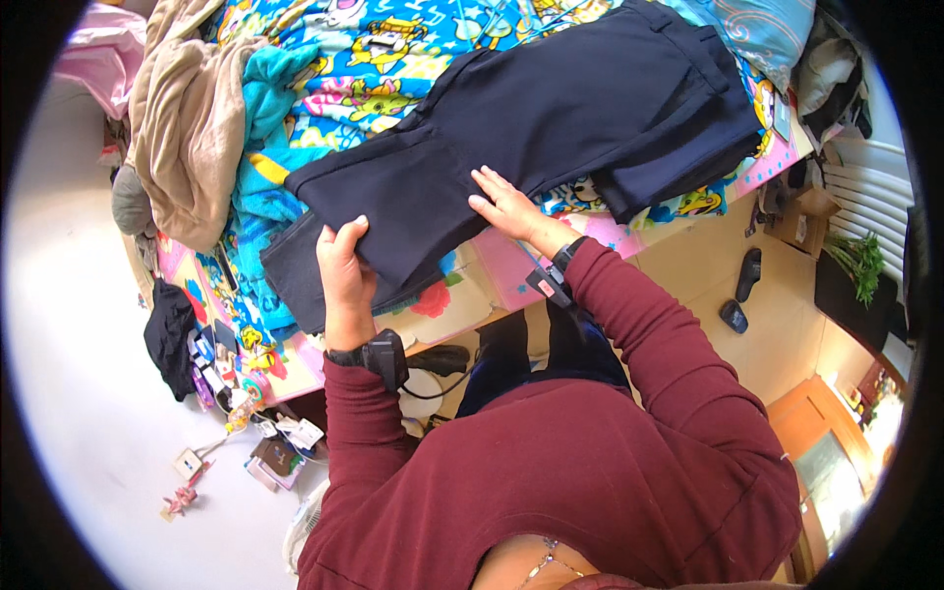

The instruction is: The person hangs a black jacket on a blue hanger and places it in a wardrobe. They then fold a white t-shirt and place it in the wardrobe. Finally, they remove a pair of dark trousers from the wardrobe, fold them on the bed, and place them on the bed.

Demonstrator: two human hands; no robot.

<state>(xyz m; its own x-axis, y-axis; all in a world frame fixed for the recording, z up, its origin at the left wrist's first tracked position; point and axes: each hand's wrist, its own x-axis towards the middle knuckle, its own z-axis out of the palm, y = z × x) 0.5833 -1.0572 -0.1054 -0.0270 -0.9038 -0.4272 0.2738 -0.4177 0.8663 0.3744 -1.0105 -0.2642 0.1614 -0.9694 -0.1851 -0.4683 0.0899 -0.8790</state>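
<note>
Dark navy trousers [575, 103] lie spread across a bed with a patterned blanket [369, 51], their waistband at the upper right and a leg end at the left. My left hand [346, 273] grips the edge of the trouser leg, thumb on top and fingers underneath. My right hand [509, 210] rests flat on the trousers near the middle, fingers extended and holding nothing. Beneath the leg, at the lower left, lies a folded dark grey garment [295, 273]. Both wrists wear black straps with small devices.
A beige cloth [192, 133] and a turquoise towel [258, 192] are heaped at the left. A blue pillow [767, 37] lies at the upper right. Small items and a black cloth [173, 339] are at the lower left. Dark slippers [748, 273] stand on the floor at the right.
</note>
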